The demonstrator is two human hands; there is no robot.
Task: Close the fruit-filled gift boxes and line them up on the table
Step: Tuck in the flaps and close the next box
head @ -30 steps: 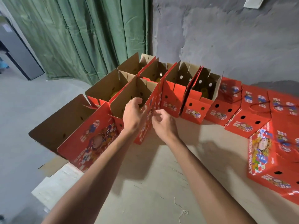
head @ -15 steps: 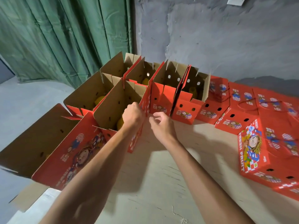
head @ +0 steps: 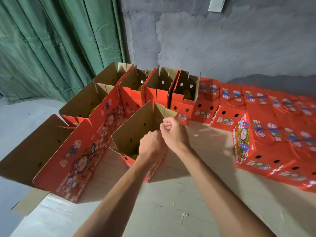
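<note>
Open gift box (head: 136, 132) rim under both hands' curled fingers (head: 166, 124).

This looks like a packing room or storeroom, not a home. The wall (head: 222, 48) is rough, bare grey cement. A green curtain (head: 56, 45) hangs to the left of the wall. In front of the wall stands a table (head: 171, 211) covered with plain cardboard, and many red gift boxes (head: 266, 134) of the same kind crowd it.
</note>
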